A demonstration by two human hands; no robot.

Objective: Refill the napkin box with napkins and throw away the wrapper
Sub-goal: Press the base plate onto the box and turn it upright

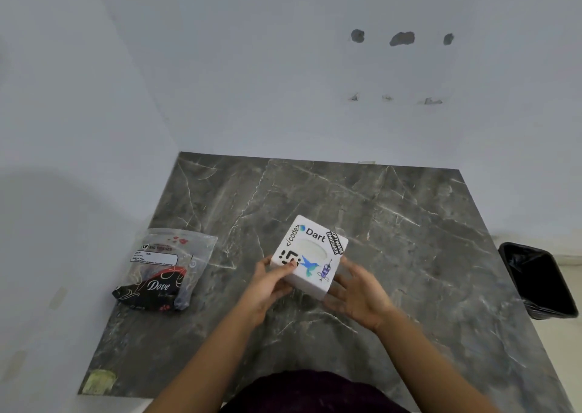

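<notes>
A white cube-shaped napkin box covered in stickers sits in the middle of the dark marble table, its oval top slot facing up. My left hand grips its near left corner, thumb on top. My right hand cups its right side. A clear plastic napkin pack with a black "Dove" print lies flat on the table to the left, apart from both hands.
A black bin lined with a black bag stands on the floor just off the table's right edge. White walls close the table's back and left sides. A yellowish patch marks the near left corner.
</notes>
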